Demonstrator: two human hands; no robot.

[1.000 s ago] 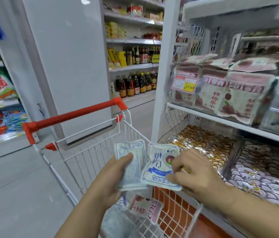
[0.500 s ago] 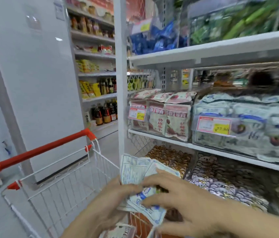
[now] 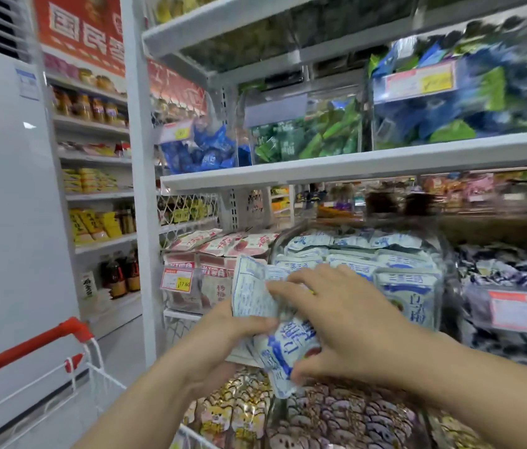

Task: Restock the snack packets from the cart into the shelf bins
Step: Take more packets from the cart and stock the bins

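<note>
Both hands hold a small stack of white-and-blue snack packets in front of the shelf. My left hand grips the stack from below and behind. My right hand covers the front packet, fingers curled over its top and thumb under its lower edge. Just behind the hands stands a clear shelf bin filled with the same white-and-blue packets. The cart, white wire with a red handle, is at the lower left; its contents are out of view.
A bin of pink-and-white packets with a price tag sits left of the blue bin. Golden and brown candy bins lie on the shelf below. Green and blue bags fill the upper shelf. A white upright post and a grey cabinet stand left.
The view has swung up and right from the cart to the shelf. Both hands have lifted the packets up to the blue-packet bin, and my right hand has closed over the front packet.
</note>
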